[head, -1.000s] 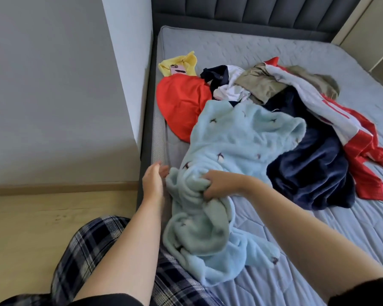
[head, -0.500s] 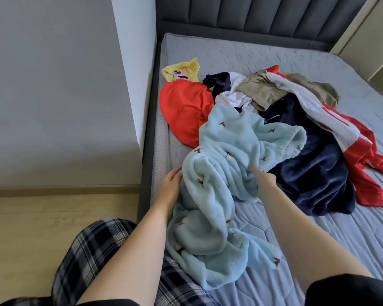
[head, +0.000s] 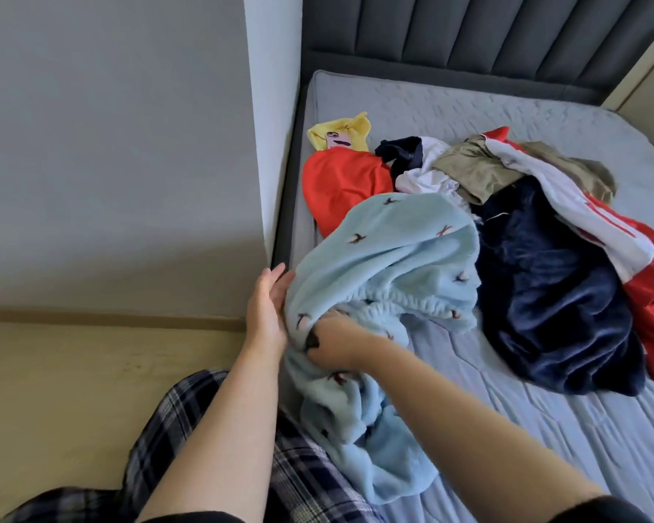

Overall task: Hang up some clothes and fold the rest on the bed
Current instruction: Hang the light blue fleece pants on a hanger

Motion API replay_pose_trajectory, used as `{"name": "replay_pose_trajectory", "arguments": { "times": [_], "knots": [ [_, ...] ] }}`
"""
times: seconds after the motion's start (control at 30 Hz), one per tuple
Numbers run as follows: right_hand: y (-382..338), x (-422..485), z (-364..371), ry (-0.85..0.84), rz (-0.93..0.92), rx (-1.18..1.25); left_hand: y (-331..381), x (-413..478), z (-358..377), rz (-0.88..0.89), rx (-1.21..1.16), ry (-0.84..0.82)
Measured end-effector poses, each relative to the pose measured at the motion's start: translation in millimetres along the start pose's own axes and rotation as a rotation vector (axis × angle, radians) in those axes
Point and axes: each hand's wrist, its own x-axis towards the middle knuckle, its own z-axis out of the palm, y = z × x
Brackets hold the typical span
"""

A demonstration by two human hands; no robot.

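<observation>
Head view shows your right hand (head: 333, 345) gripping the bunched blue fleece (head: 393, 251) at the bed (head: 544, 447) edge, left hand (head: 267, 311) flat against it; lifting carelessly could drag the overlapped red top (head: 340, 183) along.

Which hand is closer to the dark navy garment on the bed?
Right. The right hand grips the light blue fleece left of the navy garment; the left hand touches the fleece farther left.

The pale blue garment (head: 389, 258) is soft, matt fleece, the navy one (head: 555, 307) a plusher velvety pile, the mattress cover (head: 544, 428) quilted cloth, the floor (head: 72, 390) smooth wood.
</observation>
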Motion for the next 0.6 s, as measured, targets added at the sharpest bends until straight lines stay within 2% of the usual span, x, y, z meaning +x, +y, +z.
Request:
{"name": "replay_pose_trajectory", "arguments": {
  "times": [0.07,0.17,0.23,0.27,0.37,0.43,0.5,0.6],
  "knots": [
    [-7,1,16,-0.042,0.015,0.093,2,-3,0,0.003,0.067,0.002],
    [-9,5,21,-0.019,0.122,0.374,-1,-3,-1,0.066,0.231,0.031],
    [-3,1,20,0.078,0.200,0.637,-3,-6,-1,0.070,0.330,0.028],
    [2,-3,22,0.187,0.228,0.714,-4,-7,-1,0.061,0.363,0.016],
    [13,-21,35,0.645,0.322,0.665,-9,-12,0,0.122,0.556,-0.096],
    [18,-27,45,0.870,0.322,0.528,-13,-16,3,0.170,0.737,-0.280],
    [22,-26,52,1.023,0.309,0.395,-17,-17,5,0.172,0.904,-0.453],
    [33,-24,41,1.134,0.443,0.397,-21,-15,5,0.212,1.037,-0.488]
  ]
}}
